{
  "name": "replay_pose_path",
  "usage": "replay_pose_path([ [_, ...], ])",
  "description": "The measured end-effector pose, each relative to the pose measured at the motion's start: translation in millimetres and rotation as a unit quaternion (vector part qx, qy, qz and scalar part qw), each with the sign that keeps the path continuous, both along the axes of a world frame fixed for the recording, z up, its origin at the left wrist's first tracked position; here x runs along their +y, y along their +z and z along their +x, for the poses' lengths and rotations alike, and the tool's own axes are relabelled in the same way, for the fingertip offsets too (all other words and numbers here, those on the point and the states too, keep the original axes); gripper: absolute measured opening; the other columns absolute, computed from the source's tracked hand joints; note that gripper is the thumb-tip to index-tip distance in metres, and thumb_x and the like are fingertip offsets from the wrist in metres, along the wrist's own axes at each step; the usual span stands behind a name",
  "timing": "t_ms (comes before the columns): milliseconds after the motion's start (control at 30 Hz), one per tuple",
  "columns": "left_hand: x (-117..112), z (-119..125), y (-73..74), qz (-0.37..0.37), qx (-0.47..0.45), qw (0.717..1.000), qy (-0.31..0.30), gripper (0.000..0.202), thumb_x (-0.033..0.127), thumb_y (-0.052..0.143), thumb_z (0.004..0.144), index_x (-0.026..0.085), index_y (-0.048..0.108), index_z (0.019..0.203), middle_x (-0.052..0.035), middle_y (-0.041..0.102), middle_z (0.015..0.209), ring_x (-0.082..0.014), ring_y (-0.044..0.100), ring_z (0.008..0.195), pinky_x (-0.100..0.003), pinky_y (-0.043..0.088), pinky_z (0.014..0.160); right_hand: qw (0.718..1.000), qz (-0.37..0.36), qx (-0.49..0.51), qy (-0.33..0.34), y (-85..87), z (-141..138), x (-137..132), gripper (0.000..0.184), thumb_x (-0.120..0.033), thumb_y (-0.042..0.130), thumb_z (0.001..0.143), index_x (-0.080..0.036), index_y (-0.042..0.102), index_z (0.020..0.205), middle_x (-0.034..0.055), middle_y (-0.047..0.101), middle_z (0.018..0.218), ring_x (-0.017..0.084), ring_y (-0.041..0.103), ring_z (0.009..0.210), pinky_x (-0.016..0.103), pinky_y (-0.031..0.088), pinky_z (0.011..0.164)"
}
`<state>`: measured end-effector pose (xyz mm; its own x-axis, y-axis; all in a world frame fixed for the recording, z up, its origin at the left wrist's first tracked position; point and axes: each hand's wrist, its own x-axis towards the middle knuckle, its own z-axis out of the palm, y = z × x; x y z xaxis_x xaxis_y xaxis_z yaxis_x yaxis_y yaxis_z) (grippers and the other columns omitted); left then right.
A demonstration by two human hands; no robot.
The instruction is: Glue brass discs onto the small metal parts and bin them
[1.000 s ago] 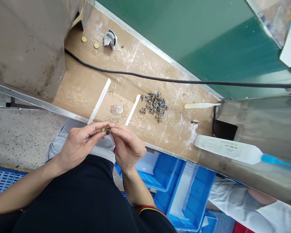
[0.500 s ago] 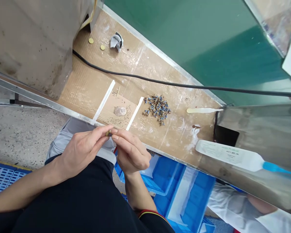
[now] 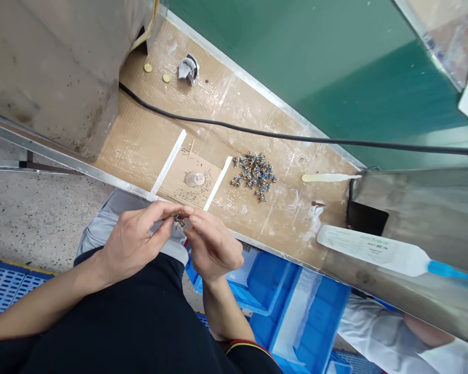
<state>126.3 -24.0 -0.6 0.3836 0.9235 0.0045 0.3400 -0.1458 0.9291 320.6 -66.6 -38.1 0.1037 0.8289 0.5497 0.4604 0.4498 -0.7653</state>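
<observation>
The left hand (image 3: 134,241) and right hand (image 3: 215,245) pinch one small brass part (image 3: 178,221) between meeting fingertips, just near of the bench (image 3: 140,140) edge. Since half a second ago, the fingers have curled and the part sits slightly lower. The pile of parts (image 3: 254,174) farther right lies unchanged.

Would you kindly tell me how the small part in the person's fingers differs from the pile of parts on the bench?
The small part is a single piece, while the pile is many pieces heaped together. The small part is pinched between the fingertips of the left hand and right hand. The pile lies loose on the cardboard bench top, with no hand on it. Both look tiny and partly brass-coloured.
</observation>
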Motion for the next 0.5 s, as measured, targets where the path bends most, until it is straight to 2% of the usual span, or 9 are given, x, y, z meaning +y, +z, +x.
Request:
replay_pose_path([
  [100, -2, 3, 0.9, -0.012, 0.0, 1.0, 0.013, 0.033, 0.014, 0.07, 0.112, 0.025, 0.079, 0.141, -0.0012, 0.093, 0.128, -0.0197, 0.093, 0.113, -0.018, 0.072, 0.071, 0.99, -0.096, 0.099, -0.034, 0.2, -1, -3, 0.034, -0.013, 0.08, 0.109, -0.036, 0.087, 0.133, 0.0018, 0.093, 0.115, 0.023, 0.091, 0.104, 0.041, 0.079, 0.092],
  [167, -3, 5, 0.0, 0.001, 0.01, 1.0, 0.011, 0.04, 0.015, 0.07, 0.112, 0.024, 0.075, 0.151, -0.0029, 0.092, 0.131, -0.0211, 0.092, 0.115, -0.017, 0.071, 0.067, 0.979, -0.145, 0.138, -0.043, -0.6, -4, -6, 0.023, -0.017, 0.082, 0.109, -0.033, 0.089, 0.123, 0.0017, 0.092, 0.108, 0.022, 0.09, 0.1, 0.038, 0.078, 0.093],
  [333, -6, 10, -3.1, 0.101, 0.039, 0.994, -0.002, 0.044, 0.012, 0.066, 0.115, 0.023, 0.072, 0.157, -0.005, 0.088, 0.145, -0.0189, 0.093, 0.112, -0.024, 0.076, 0.096, 0.968, -0.171, 0.181, -0.035, -3.5, -7, -8, 0.009, -0.024, 0.086, 0.108, -0.03, 0.089, 0.115, 0.0029, 0.091, 0.108, 0.022, 0.089, 0.103, 0.039, 0.077, 0.096],
  [500, -7, 17, 0.5, 0.158, 0.054, 0.986, -0.012, 0.051, 0.006, 0.068, 0.112, 0.026, 0.073, 0.159, -0.0034, 0.087, 0.146, -0.0189, 0.092, 0.114, -0.026, 0.073, 0.107, 0.967, -0.158, 0.197, -0.033, -2.0, -5, -8, 0.009, -0.023, 0.085, 0.108, -0.03, 0.089, 0.112, 0.0024, 0.091, 0.105, 0.022, 0.089, 0.103, 0.039, 0.076, 0.096],
])
